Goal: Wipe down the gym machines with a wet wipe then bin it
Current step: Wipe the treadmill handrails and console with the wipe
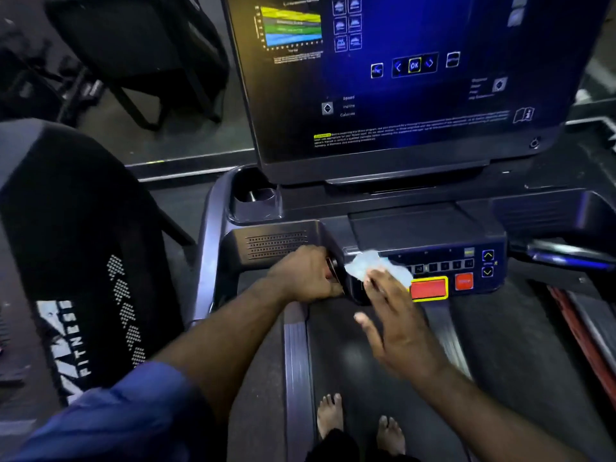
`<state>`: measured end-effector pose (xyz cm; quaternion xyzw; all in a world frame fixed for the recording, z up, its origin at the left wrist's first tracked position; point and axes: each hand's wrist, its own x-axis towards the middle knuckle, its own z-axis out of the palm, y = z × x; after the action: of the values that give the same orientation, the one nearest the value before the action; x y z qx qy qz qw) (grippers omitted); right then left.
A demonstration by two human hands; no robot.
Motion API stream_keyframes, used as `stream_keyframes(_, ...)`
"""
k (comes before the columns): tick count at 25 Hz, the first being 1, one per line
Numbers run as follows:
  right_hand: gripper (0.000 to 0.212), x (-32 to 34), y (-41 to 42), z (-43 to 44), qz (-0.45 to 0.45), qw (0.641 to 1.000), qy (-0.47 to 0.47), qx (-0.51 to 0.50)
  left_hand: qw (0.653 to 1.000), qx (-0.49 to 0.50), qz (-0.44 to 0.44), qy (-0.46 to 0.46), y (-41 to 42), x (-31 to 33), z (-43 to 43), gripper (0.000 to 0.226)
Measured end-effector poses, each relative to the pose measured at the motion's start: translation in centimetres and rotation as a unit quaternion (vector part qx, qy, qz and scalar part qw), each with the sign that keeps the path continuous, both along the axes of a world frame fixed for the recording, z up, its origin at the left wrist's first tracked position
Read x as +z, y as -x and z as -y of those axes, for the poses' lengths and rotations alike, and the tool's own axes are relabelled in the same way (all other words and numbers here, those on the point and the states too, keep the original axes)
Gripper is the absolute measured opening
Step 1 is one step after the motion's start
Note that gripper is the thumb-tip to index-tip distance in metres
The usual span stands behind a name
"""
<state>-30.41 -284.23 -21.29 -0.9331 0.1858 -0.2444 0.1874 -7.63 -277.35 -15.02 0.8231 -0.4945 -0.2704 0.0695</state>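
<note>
I stand on a dark treadmill, facing its control panel (443,261) with a red stop button (429,288) framed in yellow. My right hand (396,325) presses a pale crumpled wet wipe (373,266) flat against the panel's left end, fingers straight and spread. To the left, my left hand (305,275) has its fingers curled round the handlebar stub beside the panel. A large screen (400,78) glows blue above the panel.
A cup holder (255,195) is set into the console's left corner. A black machine cover marked FITNESS (76,261) stands close at left. The treadmill belt (366,378) lies below, with my bare feet (360,425) on it. Dark equipment frames stand at the back left.
</note>
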Motion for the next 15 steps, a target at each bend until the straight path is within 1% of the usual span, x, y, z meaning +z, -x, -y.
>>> stream_keyframes(2,0.076,-0.4,1.6,-1.6,-0.08,0.997,0.017,0.011,0.999,-0.043,-0.004,-0.031,-1.6,-0.7,0.5,0.049)
stream_keyframes(3,0.081,-0.2,1.5,-1.9,-0.106,0.994,0.019,0.014,0.999,-0.045,-0.002,-0.031,-1.8,-1.2,0.5,0.049)
stream_keyframes(6,0.08,1.6,-1.6,-0.9,-0.135,0.99,0.035,-0.008,0.999,-0.032,0.037,0.022,-1.1,-2.2,0.2,0.043)
stream_keyframes(9,0.08,2.3,-3.8,-0.7,-0.148,0.987,0.053,-0.042,0.996,-0.029,0.044,0.077,-0.9,-2.0,-0.5,0.049)
stream_keyframes(11,0.082,0.8,-2.2,-1.9,-0.177,0.982,0.056,-0.039,0.993,-0.036,0.053,0.098,-1.0,-1.8,-0.7,0.055)
stream_keyframes(13,0.084,-1.1,1.0,-3.7,-0.215,0.975,0.059,-0.009,0.991,-0.044,0.053,0.113,-0.8,-1.7,-0.8,0.063)
stream_keyframes(15,0.085,-1.8,2.4,-4.4,-0.222,0.973,0.059,-0.007,0.99,-0.058,0.052,0.119,-0.9,-1.7,-1.1,0.073)
